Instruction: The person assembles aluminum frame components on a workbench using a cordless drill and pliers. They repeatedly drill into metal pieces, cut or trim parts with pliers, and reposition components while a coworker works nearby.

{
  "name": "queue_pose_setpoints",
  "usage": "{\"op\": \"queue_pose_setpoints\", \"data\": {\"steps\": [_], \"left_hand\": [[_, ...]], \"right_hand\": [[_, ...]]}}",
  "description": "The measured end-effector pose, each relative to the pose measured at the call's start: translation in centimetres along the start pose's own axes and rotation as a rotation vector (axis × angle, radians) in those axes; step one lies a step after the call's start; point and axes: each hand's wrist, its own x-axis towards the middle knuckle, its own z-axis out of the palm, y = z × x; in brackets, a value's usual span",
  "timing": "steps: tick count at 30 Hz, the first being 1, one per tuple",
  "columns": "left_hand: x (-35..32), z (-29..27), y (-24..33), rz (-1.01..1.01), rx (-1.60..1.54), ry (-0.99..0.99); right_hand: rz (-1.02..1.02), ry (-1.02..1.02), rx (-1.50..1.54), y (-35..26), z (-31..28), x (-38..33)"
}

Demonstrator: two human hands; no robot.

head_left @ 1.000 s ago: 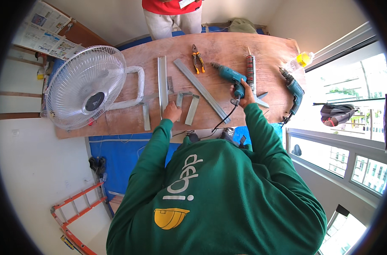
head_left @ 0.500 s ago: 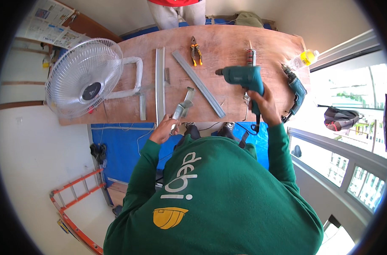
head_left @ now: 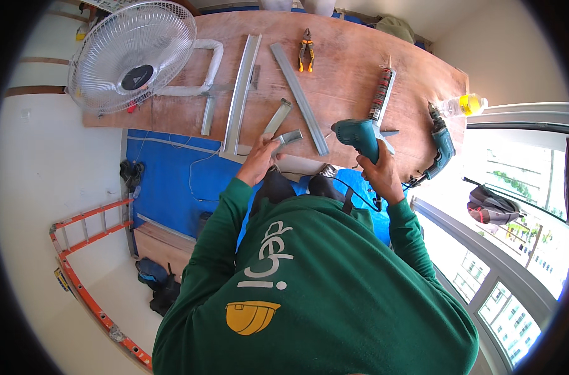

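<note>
My left hand (head_left: pixel 258 157), at the table's near edge, is closed round a bent galvanized metal bracket (head_left: pixel 289 136). A second arm of metal sticks up beside it; I cannot tell whether it is the same piece. My right hand (head_left: pixel 384 174) grips the handle of a teal power drill (head_left: pixel 358 134), its chuck end pointing left over the tabletop. Just beyond the drill lies a caulking gun (head_left: pixel 381 99) with a tube in it, partly covered by the drill. Between my hands and farther off, a metal channel (head_left: pixel 299 97) lies slanted on the wood.
The wooden table (head_left: pixel 347 56) holds a longer metal channel (head_left: pixel 242 94), orange-handled pliers (head_left: pixel 306 53), a second drill (head_left: pixel 443 142) and a plastic bottle (head_left: pixel 463 105). A fan (head_left: pixel 134 37) stands at left. An orange ladder (head_left: pixel 87 294) is lower left; windows line the right.
The drill has come down and nearer, its chuck lower over the table. My left hand has shifted right and turned the bracket. The view has tilted downward.
</note>
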Motion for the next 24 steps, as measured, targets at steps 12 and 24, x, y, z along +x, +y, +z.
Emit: {"op": "queue_pose_setpoints", "data": {"steps": [12, 24], "left_hand": [[1.7, -1.7, 2.1, 0.664, 0.770, -0.203], [4.4, -2.5, -0.4, 0.861, 0.973, -0.180]], "right_hand": [[0.101, 0.017, -0.317, -1.0, 2.8, 2.8], [-0.092, -0.032, -0.341, -6.2, 4.2, -0.1]]}}
